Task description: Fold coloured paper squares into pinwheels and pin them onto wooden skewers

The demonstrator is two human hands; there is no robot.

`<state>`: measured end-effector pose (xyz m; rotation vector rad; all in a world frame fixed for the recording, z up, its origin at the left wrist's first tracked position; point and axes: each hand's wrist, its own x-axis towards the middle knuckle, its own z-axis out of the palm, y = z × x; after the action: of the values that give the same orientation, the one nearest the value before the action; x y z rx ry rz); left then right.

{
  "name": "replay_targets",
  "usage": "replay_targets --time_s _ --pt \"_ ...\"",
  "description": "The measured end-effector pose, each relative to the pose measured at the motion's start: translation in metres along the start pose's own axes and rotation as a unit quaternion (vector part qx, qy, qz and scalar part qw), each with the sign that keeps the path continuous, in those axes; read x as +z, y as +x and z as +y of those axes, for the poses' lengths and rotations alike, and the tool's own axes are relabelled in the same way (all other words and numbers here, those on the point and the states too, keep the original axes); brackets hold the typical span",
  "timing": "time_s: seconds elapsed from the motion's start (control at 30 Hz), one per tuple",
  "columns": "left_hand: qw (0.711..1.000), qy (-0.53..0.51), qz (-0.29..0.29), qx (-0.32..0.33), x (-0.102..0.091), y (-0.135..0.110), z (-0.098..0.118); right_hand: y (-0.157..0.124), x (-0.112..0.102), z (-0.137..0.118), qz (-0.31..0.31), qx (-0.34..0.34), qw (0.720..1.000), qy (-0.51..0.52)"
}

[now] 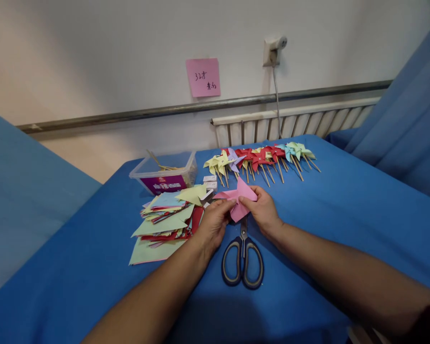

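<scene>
Between my two hands is a pink paper pinwheel (pixel 242 191), its blades folded in toward the middle. My left hand (pixel 217 217) pinches it from the left, with the thumb near its centre. From the right, my right hand (pixel 263 208) grips it, thumb also pressed close to the centre. No stick shows on this pinwheel. Just below the hands lies a pair of scissors (pixel 242 263) with dark handles, its blade tips hidden under the paper. A stack of coloured paper pieces (pixel 165 224) lies left of my left hand.
Finished pinwheels (pixel 260 157) on wooden sticks lie in a row at the back. A clear plastic box (pixel 165 174) holding sticks stands at the back left, with small white boxes (pixel 210 182) beside it. Blue cloth covers the table (pixel 326 215); a radiator (pixel 297 119) is behind.
</scene>
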<state>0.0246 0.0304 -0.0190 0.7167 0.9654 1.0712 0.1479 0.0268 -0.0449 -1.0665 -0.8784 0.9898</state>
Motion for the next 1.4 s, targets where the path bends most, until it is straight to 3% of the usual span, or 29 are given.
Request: replay_targets --time_s 0.4,0.5,0.57,0.63,0.73,0.87,1.0,1.2,1.4 --pt "1.000 0.002 -0.002 0.005 0.001 0.000 0.001 0.000 -0.001 0.002 -0.045 0.012 0.999 -0.022" --pt "1.000 0.007 0.004 0.006 0.000 0.000 0.002 0.001 -0.003 0.002 -0.053 -0.026 0.997 -0.039" --pt "1.000 -0.006 0.009 0.011 -0.001 0.001 0.005 0.000 -0.006 -0.001 -0.044 -0.097 0.992 -0.070" --pt "0.999 -0.029 0.013 0.017 -0.003 0.002 0.008 -0.002 -0.010 -0.008 -0.044 -0.197 0.970 -0.137" --pt "0.998 -0.058 0.016 0.020 -0.006 0.004 0.014 -0.005 -0.016 -0.019 -0.087 -0.318 0.910 -0.252" --pt "0.997 -0.079 0.008 0.012 -0.008 0.005 0.019 -0.008 -0.018 -0.025 -0.165 -0.369 0.848 -0.343" --pt "0.996 -0.093 -0.012 0.015 -0.009 0.006 0.019 -0.007 -0.019 -0.023 -0.187 -0.389 0.819 -0.377" --pt "0.996 -0.088 -0.024 0.004 -0.010 0.007 0.017 -0.005 -0.020 -0.023 -0.191 -0.387 0.819 -0.378" --pt "0.998 -0.061 0.004 0.010 -0.007 0.004 0.016 -0.004 -0.019 -0.024 -0.171 -0.370 0.847 -0.341"
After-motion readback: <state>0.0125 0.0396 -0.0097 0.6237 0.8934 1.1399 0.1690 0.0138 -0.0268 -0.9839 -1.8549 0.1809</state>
